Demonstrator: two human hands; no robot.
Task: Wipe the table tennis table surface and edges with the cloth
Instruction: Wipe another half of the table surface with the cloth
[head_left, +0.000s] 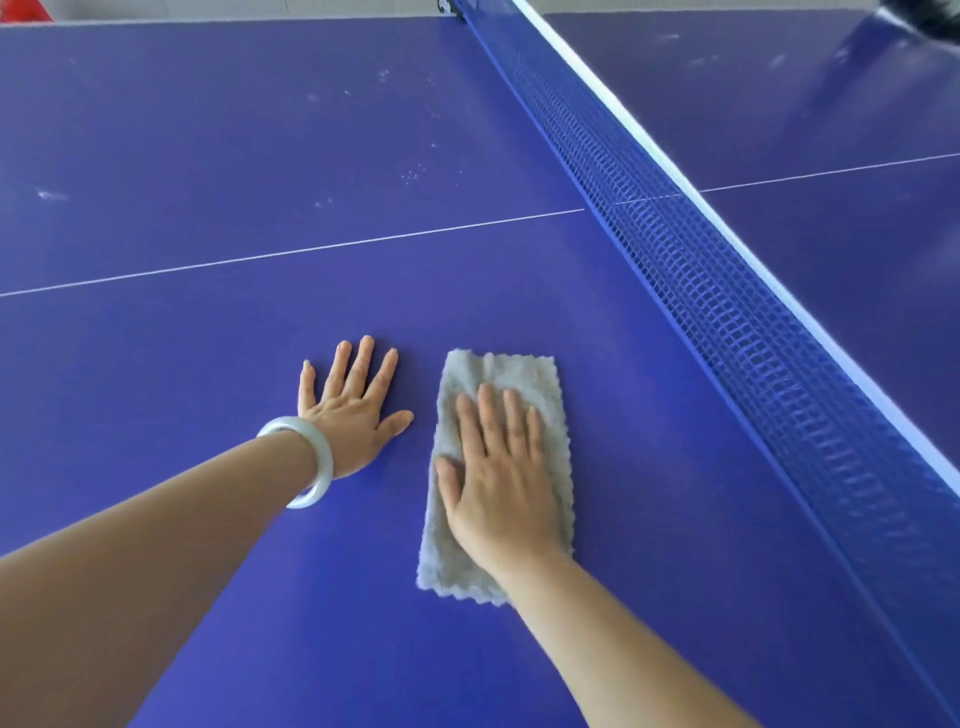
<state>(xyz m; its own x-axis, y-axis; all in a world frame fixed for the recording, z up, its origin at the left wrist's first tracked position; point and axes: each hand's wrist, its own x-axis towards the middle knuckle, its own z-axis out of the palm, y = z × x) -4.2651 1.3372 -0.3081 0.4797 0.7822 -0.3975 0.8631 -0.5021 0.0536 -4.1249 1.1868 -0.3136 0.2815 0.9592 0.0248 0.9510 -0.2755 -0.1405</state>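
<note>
A grey folded cloth (511, 374) lies flat on the blue table tennis table (260, 322), a short way left of the net. My right hand (501, 478) presses on the cloth with straight fingers spread over its middle. My left hand (353, 410) rests flat on the bare table just left of the cloth, fingers spread, with a pale bangle on its wrist. The two hands are a small gap apart.
The blue net (727, 312) with its white top band runs diagonally from the top middle to the right edge. A thin white centre line (291, 253) crosses the table beyond my hands. Pale smudges and specks (415, 174) mark the far surface.
</note>
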